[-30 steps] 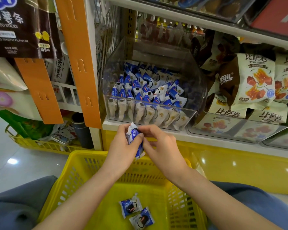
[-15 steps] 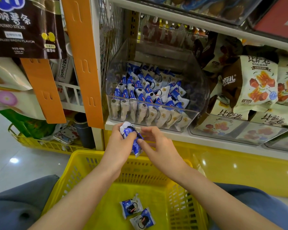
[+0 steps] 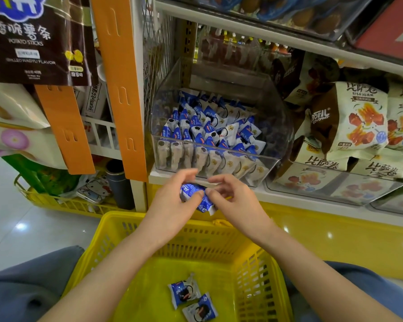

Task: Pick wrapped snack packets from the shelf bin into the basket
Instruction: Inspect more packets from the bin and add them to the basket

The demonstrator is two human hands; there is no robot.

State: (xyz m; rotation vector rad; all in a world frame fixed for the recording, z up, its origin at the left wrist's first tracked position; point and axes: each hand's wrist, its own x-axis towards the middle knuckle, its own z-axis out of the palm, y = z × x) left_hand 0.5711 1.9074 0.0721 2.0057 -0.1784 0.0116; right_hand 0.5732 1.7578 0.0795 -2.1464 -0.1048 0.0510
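A clear plastic shelf bin (image 3: 281, 126) holds several blue-and-white wrapped snack packets (image 3: 209, 129). Below it, over the far rim of the yellow basket (image 3: 126, 231), my left hand (image 3: 170, 208) grips a small bunch of blue-and-white packets (image 3: 195, 196). My right hand (image 3: 237, 203) is right beside it, fingertips touching the bunch's right end, fingers spread. Two packets (image 3: 191, 300) lie on the basket floor.
Brown-and-cream snack bags (image 3: 351, 122) fill the bins to the right. An orange upright strip (image 3: 119, 84) and a hanging potato-stick bag (image 3: 38, 40) stand on the left. A second yellow basket (image 3: 56, 203) sits on the floor at left.
My left hand has kept the packets and shifted slightly. My right hand's fingers have loosened and spread away from the bunch. The view has tilted a little downwards.
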